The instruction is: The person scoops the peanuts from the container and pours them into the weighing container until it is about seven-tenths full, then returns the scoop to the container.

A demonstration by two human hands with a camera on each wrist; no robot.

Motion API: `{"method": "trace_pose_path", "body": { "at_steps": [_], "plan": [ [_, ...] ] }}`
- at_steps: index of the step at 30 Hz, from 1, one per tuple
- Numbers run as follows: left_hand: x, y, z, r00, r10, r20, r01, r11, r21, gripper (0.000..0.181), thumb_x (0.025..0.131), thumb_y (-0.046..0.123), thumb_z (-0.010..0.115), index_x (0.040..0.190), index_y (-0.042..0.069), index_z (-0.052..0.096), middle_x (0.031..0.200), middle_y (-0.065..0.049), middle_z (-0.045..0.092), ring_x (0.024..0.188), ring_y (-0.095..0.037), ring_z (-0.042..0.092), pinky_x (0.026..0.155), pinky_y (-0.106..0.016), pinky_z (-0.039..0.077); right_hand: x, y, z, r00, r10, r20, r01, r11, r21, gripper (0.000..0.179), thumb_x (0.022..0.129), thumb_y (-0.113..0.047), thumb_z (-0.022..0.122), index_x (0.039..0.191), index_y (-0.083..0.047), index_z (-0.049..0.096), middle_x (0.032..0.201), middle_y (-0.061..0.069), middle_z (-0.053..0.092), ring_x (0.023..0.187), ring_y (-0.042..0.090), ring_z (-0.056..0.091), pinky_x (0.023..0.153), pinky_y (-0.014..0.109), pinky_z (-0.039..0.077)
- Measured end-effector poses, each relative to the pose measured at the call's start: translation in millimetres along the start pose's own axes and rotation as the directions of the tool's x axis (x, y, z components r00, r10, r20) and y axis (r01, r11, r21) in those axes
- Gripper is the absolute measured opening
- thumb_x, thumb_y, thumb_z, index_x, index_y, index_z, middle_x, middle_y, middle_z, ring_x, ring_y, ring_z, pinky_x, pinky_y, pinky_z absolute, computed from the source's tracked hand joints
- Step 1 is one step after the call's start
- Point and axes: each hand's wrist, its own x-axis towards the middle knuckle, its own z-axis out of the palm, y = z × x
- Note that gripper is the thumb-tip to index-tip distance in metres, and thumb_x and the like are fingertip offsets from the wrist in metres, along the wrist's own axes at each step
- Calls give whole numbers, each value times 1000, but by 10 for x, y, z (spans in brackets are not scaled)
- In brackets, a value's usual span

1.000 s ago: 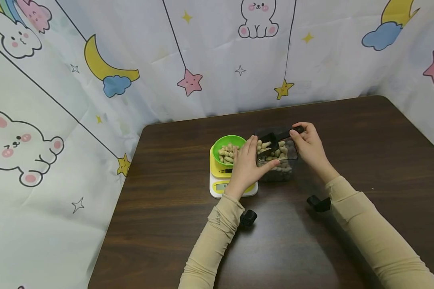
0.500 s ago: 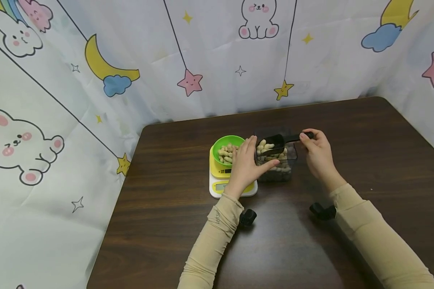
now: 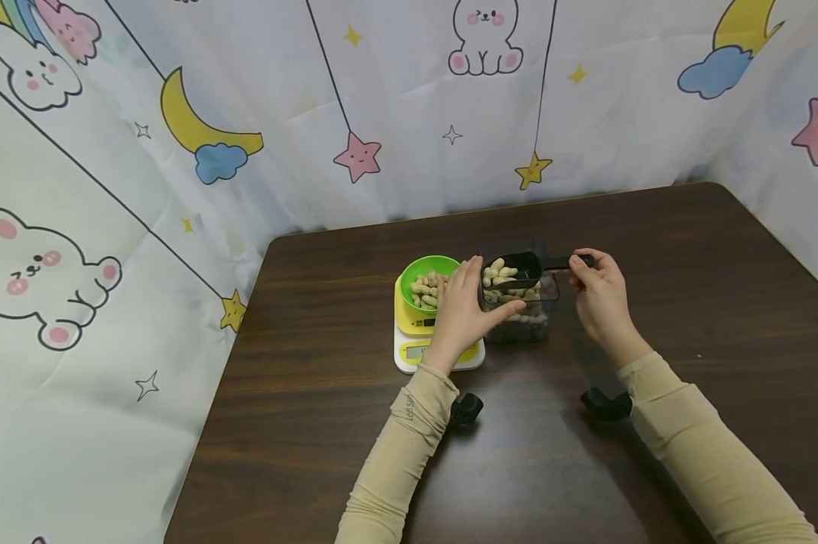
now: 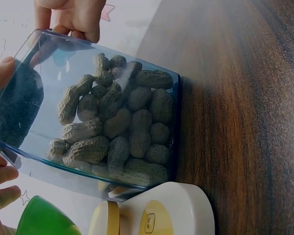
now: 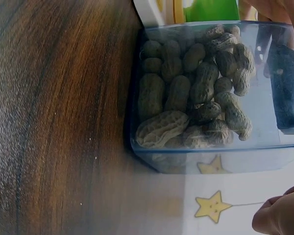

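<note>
My right hand point(image 3: 602, 298) pinches the handle of a black scoop point(image 3: 526, 268), whose bowl lies level inside the top of a clear plastic box point(image 4: 181, 98). Peanuts in their shells point(image 4: 116, 122) fill the lower part of the box, and some show at the scoop's mouth; whether they lie in it I cannot tell. My left hand point(image 3: 461, 317) rests against the box's near left corner, fingers straight along the left wall, thumb spread across the front. A green bowl point(image 3: 417, 266) holding peanuts sits on a yellow-and-white kitchen scale point(image 3: 404, 351), partly hidden behind my left hand.
The box and scale stand side by side on a dark wooden table point(image 3: 314, 340). A white curtain point(image 3: 409, 98) with cartoon prints hangs behind the table's far edge. Black wrist devices point(image 3: 469, 408) sit below both wrists.
The scoop has swung from tilted down among the peanuts to nearly level, higher in the box. My right hand has moved right and slightly nearer. My left hand stays put.
</note>
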Motion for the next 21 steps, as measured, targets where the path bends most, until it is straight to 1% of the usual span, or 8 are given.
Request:
{"method": "trace_pose_path", "body": {
  "at_steps": [7, 13, 21],
  "plan": [
    [0, 2, -3, 1000, -2, 4, 2, 1000, 4, 93, 77, 65, 61, 148, 17, 26, 152, -2, 31, 144, -19, 23, 115, -59, 10, 4, 13, 4, 1000, 6, -12, -5, 1000, 17, 21, 94, -16, 53, 107, -10, 39, 102, 3, 35, 79, 11, 35, 69, 14, 36],
    [-4, -3, 4, 1000, 10, -6, -10, 1000, -1, 93, 77, 64, 61, 148, 15, 26, 152, -4, 32, 143, -20, 24, 114, -61, 10, 6, 17, 9, 1000, 15, -19, -14, 999, 34, 21, 93, -17, 54, 107, -10, 39, 101, 5, 38, 79, 12, 35, 68, 16, 34],
    [-13, 6, 3, 1000, 4, 11, -4, 1000, 11, 94, 78, 65, 59, 149, 16, 23, 154, -1, 28, 144, -18, 21, 115, -59, 9, -5, 15, 0, 1000, 2, -12, -2, 1000, 20, 19, 94, -16, 53, 107, -10, 40, 102, 4, 38, 78, 10, 36, 68, 16, 33]
  ]
}}
